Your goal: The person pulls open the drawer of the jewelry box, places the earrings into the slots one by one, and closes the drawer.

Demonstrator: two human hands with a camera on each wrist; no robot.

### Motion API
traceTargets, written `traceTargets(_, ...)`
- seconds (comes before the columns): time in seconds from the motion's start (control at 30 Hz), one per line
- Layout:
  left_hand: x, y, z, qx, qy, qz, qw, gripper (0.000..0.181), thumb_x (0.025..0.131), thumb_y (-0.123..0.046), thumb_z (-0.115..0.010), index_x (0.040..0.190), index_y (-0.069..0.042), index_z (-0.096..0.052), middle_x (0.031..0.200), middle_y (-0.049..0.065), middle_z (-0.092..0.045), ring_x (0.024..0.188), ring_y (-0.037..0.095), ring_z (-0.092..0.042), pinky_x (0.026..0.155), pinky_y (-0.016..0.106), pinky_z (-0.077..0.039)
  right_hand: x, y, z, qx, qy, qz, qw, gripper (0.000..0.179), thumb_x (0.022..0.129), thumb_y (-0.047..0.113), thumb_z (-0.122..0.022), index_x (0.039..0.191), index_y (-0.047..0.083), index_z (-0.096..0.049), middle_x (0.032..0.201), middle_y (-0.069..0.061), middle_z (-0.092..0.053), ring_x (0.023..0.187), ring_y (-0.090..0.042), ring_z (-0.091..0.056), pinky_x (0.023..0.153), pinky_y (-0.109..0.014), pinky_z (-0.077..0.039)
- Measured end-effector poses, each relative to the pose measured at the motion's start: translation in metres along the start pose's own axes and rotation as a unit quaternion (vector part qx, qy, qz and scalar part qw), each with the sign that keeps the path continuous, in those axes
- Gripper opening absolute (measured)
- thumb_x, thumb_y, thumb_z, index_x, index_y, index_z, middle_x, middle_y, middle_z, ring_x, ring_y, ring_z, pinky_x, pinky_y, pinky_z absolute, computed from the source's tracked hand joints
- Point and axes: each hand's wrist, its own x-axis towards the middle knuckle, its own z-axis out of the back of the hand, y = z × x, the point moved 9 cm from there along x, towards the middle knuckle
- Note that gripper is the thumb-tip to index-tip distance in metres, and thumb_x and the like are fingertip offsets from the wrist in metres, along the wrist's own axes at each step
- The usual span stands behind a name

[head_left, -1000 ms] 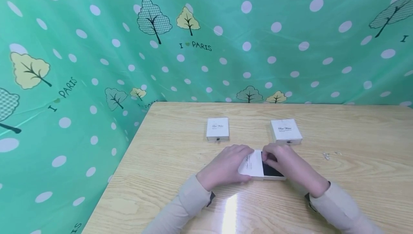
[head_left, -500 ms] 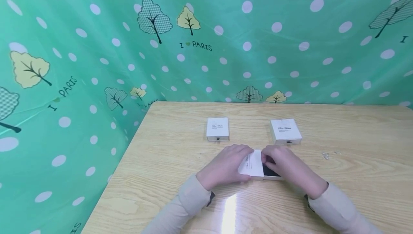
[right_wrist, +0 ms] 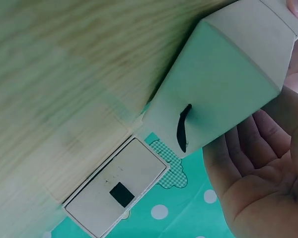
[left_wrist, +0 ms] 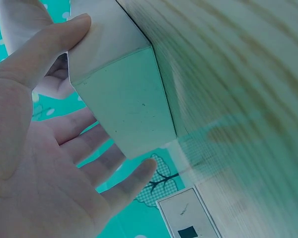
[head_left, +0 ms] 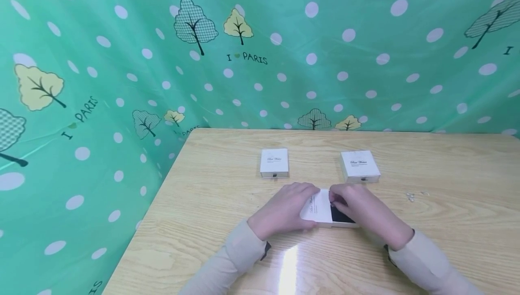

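A white slide-out box lies in front of me, its sleeve (head_left: 321, 209) printed with black script and its drawer (head_left: 344, 225) partly pulled out to the right. Black lining (head_left: 340, 215) shows inside the drawer. My left hand (head_left: 286, 209) grips the sleeve from the left, thumb on the near side and fingers on the far side. Over the drawer, my right hand (head_left: 359, 204) pinches a small shiny piece (head_left: 332, 203) right at the lining, mostly hidden by the fingers. In the right wrist view, a black ribbon pull (right_wrist: 184, 128) sticks out from the drawer's end.
Two more white boxes, both closed, stand farther back: one at the left (head_left: 274, 163), one at the right (head_left: 359, 166). Several tiny clear shiny pieces (head_left: 410, 197) lie on the wooden table (head_left: 195, 204) to the right. A green dotted cloth (head_left: 260, 60) hangs behind.
The right hand's fingers and thumb shift slightly within the drawer, and a small glint now shows at their tips. The left hand and the boxes stay in place.
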Motion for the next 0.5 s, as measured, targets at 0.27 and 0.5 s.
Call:
traceTargets(0.27,0.0010,0.0005,0.0002,0.002,-0.002,0.001,1.0000,0.077,0.081,-0.047,-0.078,0.143,-0.012,-0.048,0.143,0.000,-0.054,0.135,0.016,-0.047,0.116,0.034,-0.035,0.0023,0.0023,-0.0005,-0.023,-0.010,0.017,0.9995,0.019,0.081,-0.002,-0.074,0.078,0.015,-0.064,0.071,0.008,-0.062,0.064,-0.003,-0.050,0.058,-0.020,-0.050)
traceTargets(0.5,0.0010,-0.0003,0.0004,-0.001,0.000,0.001,1.0000,0.078,0.081,-0.046,-0.078,0.144,-0.012,-0.048,0.144,0.000,-0.053,0.135,0.016,-0.046,0.116,0.034,-0.035,0.0015,-0.0001,-0.0012,0.006,0.018,-0.005,0.9998,0.017,0.084,0.003,-0.074,0.080,0.016,-0.064,0.070,0.010,-0.059,0.064,-0.004,-0.049,0.057,-0.020,-0.048)
